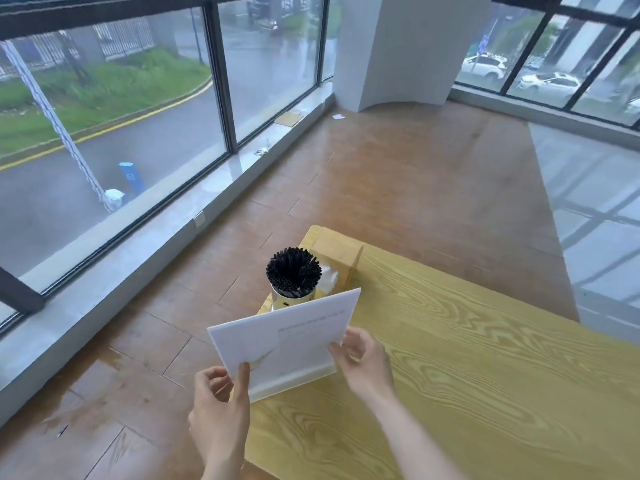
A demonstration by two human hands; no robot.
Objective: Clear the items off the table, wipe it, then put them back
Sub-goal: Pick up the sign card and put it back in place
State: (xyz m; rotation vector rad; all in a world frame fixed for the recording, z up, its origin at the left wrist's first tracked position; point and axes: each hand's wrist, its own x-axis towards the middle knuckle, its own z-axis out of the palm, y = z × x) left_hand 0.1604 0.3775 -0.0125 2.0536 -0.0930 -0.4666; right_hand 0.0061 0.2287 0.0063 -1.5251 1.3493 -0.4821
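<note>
A white acrylic sign stand (287, 337) stands tilted at the left edge of the light wooden table (467, 358). My left hand (220, 407) pinches its lower left corner, thumb on the front. My right hand (365, 363) grips its lower right edge. Behind the sign a metal cup full of black straws (293, 271) stands on the table. A wooden tissue box (337, 256) with white tissue showing sits behind the cup at the table's far left corner.
Brown wood floor (398, 174) surrounds the table. A low stone windowsill (145, 251) runs under large windows on the left. A white column (398, 50) stands at the back. A pale glossy floor strip lies at the right.
</note>
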